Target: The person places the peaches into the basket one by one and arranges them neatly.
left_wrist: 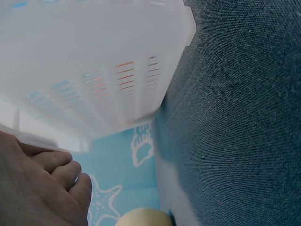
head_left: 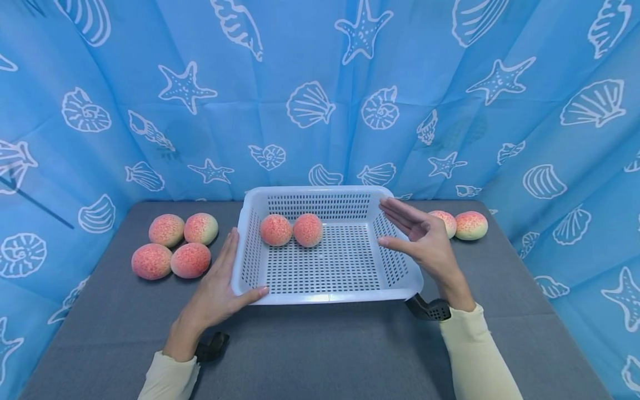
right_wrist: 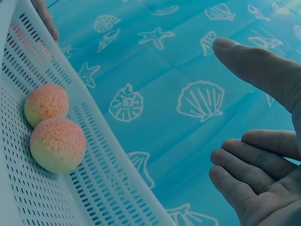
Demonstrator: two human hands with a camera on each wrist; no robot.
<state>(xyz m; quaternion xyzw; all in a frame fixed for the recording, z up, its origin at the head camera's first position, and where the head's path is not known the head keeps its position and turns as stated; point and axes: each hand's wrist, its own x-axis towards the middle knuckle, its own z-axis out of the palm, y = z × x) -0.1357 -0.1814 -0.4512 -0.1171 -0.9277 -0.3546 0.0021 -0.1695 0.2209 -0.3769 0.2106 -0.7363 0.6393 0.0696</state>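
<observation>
You brace a white basket (head_left: 325, 298) mid-worktop (head_left: 325, 350), your left hand (head_left: 218, 291) laid along its left end, fingers nearly straight, thumb on the near rim, not clasping it. Your right hand (head_left: 425, 241) hovers by the right end, thumb and fingers spread wide, holding nothing. Two peaches (head_left: 276, 230) sit side by side in the basket's far left part; four more peaches (head_left: 152, 261) cluster to its left, and another pair of peaches (head_left: 471, 225) lies to its right, one partly hidden behind your right hand. Press only lightly on the left, lest the basket slide, and let your right hand clear the end wall; the round fruit would likely roll if nudged, so cup it rather than push. The worktop is grey and woven-looking; a blue curtain (head_left: 310, 55), printed with white shells and starfish, hangs behind and along both sides.
</observation>
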